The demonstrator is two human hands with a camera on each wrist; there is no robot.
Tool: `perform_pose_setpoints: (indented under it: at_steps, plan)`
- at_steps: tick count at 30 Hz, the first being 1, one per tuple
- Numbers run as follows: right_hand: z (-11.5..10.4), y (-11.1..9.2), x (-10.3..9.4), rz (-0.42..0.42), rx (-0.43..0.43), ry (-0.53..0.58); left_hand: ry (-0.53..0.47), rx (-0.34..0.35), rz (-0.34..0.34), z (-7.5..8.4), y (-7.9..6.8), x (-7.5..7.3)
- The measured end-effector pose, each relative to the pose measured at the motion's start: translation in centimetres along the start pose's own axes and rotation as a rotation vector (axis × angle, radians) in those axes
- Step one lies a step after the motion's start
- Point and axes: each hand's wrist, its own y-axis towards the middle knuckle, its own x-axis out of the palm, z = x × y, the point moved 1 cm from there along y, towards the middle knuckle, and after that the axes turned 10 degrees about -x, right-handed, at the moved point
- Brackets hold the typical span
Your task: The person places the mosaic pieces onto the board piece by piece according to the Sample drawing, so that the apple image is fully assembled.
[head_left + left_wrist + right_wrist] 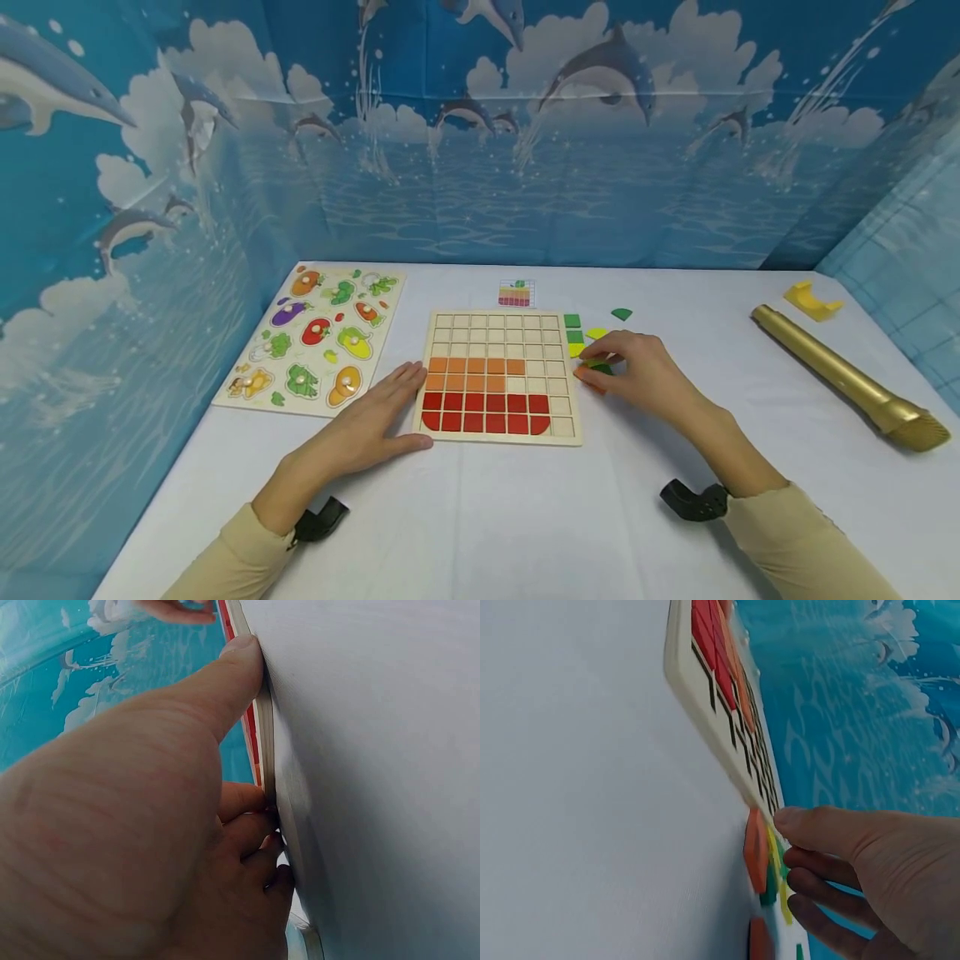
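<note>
A wooden grid board (566, 429) lies on the table with two rows of red tiles (472, 402) along its near side. Two rows of orange tiles (476, 367) sit just above them. My left hand (375, 417) rests against the board's left edge, thumb at the near corner and fingers along the side. Beside the right edge, my right hand (641, 375) is over loose pieces, its thumb close to an orange piece (757, 851). Green and yellow pieces lie under its fingers. No piece shows clearly between the fingertips, and the index tip is hidden in the right wrist view.
Behind the board lies a small pattern card (517, 293). Green tiles (572, 321) and a green wedge piece (622, 314) lie to the right. A vegetable puzzle board (315, 354) is at left. A gold microphone (847, 375) and yellow holder (813, 302) are at right.
</note>
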Motion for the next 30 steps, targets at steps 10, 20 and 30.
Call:
perform_pose_setpoints:
  at_steps: [10,20,30]
  plan:
    - [0.7,-1.3,-0.5,-0.012,-0.004,-0.048,-0.014,-0.005,0.005,-0.3,-0.2,0.0]
    - [0.1,-1.6,-0.5,-0.073,0.016,-0.039,0.003,0.005,0.007,-0.2,0.1,0.2]
    - [-0.1,-1.6,-0.2,-0.072,0.019,-0.041,0.006,0.013,0.009,-0.2,0.0,0.1]
